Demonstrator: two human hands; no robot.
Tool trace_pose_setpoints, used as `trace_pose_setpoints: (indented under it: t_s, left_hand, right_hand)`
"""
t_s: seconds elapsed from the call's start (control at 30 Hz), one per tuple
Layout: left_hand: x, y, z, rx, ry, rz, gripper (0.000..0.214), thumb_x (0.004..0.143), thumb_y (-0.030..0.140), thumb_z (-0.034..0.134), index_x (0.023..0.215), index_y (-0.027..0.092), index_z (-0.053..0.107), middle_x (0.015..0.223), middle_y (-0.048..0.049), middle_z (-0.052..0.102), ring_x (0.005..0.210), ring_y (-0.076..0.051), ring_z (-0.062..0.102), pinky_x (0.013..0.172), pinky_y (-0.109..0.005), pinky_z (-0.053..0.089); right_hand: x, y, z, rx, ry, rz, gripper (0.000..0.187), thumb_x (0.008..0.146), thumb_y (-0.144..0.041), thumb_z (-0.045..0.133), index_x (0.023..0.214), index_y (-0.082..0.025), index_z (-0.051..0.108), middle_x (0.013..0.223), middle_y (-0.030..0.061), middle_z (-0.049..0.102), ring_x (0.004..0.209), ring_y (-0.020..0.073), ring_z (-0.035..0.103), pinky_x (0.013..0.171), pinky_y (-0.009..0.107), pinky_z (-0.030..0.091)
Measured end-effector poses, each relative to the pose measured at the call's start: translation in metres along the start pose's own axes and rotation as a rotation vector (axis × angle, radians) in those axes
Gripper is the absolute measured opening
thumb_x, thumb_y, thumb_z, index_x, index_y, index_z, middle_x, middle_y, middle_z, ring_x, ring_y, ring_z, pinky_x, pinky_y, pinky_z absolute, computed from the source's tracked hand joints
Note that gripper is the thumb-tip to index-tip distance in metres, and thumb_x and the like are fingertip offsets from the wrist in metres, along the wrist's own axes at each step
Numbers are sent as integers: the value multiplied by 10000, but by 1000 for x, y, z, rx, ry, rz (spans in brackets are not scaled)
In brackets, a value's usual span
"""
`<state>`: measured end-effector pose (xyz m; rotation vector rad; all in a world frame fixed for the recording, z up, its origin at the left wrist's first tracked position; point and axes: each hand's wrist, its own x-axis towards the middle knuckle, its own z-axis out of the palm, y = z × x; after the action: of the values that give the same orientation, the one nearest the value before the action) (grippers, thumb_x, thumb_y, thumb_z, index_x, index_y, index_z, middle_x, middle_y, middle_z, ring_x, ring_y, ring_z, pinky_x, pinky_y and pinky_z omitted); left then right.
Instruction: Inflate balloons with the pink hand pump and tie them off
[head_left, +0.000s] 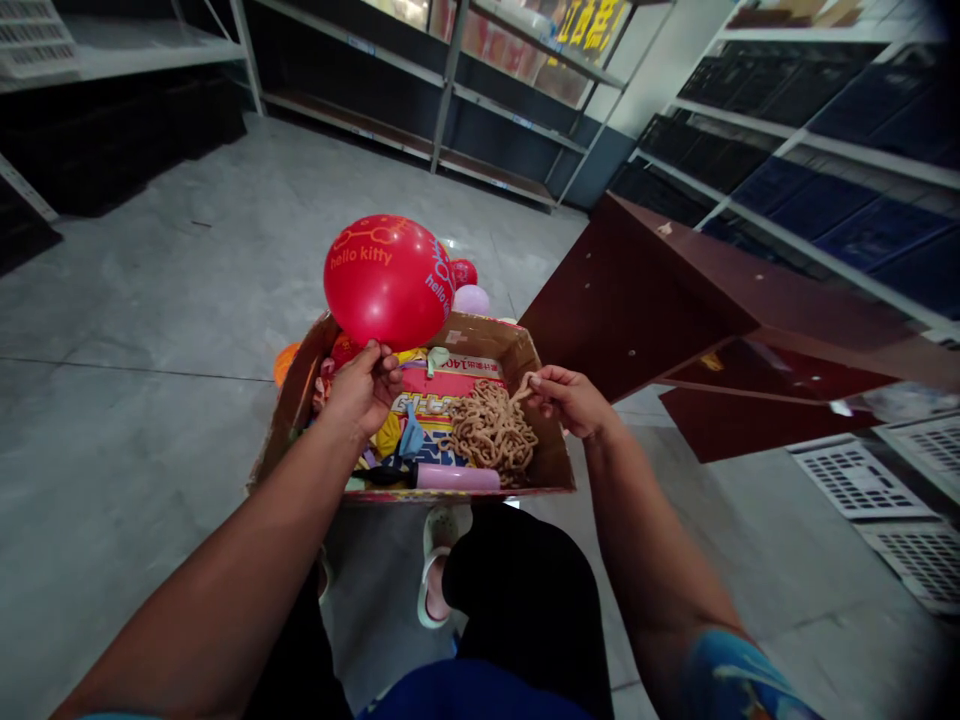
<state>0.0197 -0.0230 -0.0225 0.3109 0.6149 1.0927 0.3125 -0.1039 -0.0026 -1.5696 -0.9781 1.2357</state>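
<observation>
My left hand (367, 388) pinches the neck of an inflated red balloon (386, 280) printed "hello kitty", above the left side of a cardboard box (279, 432). My right hand (566, 398) has its thumb and fingers closed on a strand of tan rubber bands (491, 430), which looks like a linked chain; the rest lies heaped in the box. Along the near wall lies a pink balloon pump (457, 478) with a black end. Uninflated balloons, among them a blue one (411, 436) and a yellow one (387, 437), lie in the box's left part.
Beyond the box are a lilac balloon (472, 300) and a small red balloon (463, 273); an orange balloon (285, 364) shows at its left. Dark red boards (637, 300) stand at right. Metal shelves (450, 90) line the back, and white plastic grids (859, 480) lie at right.
</observation>
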Motion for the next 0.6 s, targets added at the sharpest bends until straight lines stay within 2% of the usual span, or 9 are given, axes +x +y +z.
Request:
trace_pose_setpoints:
  t_s: [0.13,0.33,0.47,0.6]
  left_hand:
    - [-3,0,3,6,38,-21,169,870,228,527,725,143,518,536,41,503,435,-47,503,430,-130,414]
    - [-7,-4,5,95,113,-44,193,894,239,491,741,132,542,560,0,591,498,-112,609,463,-193,457]
    - [-9,-20,7,159,43,-20,220,873,289,531,720,131,539,722,-76,686,671,-169,677,634,-284,520]
    - [-12,-41,8,294,10,-37,194,851,292,550,748,131,580,734,-76,677,656,-166,661,628,-280,506]
  right_hand:
    - [-4,-16,26,144,-66,-30,291,612,-311,798,767,-160,604,652,-7,660,517,86,594,388,143,372]
    - [2,-21,76,266,-199,-83,206,666,-234,751,788,-173,597,605,-43,620,476,64,558,408,143,403]
    - [6,-20,106,373,-238,-104,186,691,-237,724,802,-188,583,606,-53,614,463,66,545,411,157,438]
    - [6,-17,125,420,-193,-151,209,689,-262,731,807,-198,570,643,-43,645,497,90,594,411,170,469]
